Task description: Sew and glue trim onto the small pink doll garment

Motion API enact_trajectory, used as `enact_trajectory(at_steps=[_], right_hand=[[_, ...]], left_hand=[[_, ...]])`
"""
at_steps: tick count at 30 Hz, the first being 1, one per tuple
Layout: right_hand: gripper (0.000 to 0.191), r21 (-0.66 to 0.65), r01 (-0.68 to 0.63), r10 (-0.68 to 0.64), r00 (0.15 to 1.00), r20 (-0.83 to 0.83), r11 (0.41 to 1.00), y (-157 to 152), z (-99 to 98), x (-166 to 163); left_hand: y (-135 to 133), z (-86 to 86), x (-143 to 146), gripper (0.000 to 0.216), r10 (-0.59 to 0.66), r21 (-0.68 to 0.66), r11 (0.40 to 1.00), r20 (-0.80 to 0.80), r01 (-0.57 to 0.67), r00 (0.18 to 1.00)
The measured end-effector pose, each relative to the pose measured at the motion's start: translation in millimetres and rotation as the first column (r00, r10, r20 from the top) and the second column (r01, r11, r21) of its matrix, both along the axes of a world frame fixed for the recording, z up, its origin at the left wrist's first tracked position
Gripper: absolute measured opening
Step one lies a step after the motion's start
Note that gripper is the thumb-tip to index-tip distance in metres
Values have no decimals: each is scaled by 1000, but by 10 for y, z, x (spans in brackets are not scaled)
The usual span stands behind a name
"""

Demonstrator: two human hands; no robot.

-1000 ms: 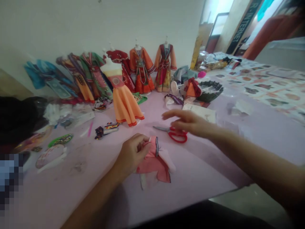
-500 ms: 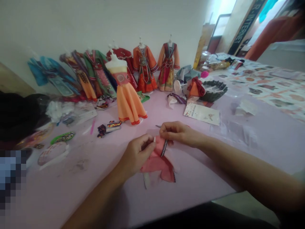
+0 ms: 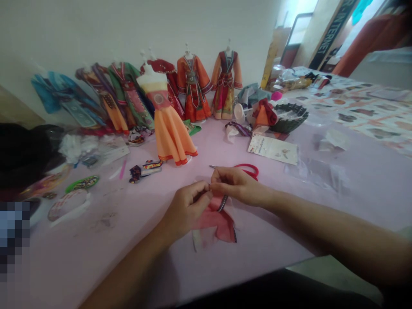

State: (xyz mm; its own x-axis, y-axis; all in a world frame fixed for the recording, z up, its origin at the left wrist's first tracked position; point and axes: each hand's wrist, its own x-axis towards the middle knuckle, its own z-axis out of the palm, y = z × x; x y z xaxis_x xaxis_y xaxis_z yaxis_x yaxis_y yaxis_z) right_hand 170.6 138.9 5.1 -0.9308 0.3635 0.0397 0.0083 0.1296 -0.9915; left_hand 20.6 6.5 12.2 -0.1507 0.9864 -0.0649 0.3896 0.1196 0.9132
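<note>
A small pink doll garment [image 3: 215,223] with a dark beaded trim lies on the lilac table [image 3: 128,240] in front of me. My left hand [image 3: 186,210] pinches its upper edge, fingers closed. My right hand [image 3: 236,186] pinches the same edge from the right, so the fingertips of both hands meet above the trim. Red-handled scissors [image 3: 249,170] lie just behind my right hand, partly hidden by it.
An orange doll dress on a stand [image 3: 169,128] rises just behind my hands. A row of costumed mini mannequins [image 3: 193,88] lines the wall. A printed card [image 3: 273,149], a dark basket [image 3: 289,118], fabric scraps [image 3: 144,168] and a green oval piece [image 3: 82,183] are scattered around.
My right hand left the scissors and came in to pinch the garment's top edge beside my left hand. The garment has been drawn slightly closer together between both hands.
</note>
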Motion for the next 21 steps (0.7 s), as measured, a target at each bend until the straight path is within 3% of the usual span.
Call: enact_trajectory(at_steps=[8,14,21], right_hand=[[32,-97,48,-47,999,14,994,-6,27,-2],[23,-79,45,-46,999,-12,996,0,23,8],[18,-3,-23,23,1000,-5,1000,37,18,39]], left_hand=[[-21,31,16,15,15,11,1000,108,-16,994],[1,35,14,20,47,78,995,98,-55,994],[-4,10,6,23,44,52,998,50,-46,998]])
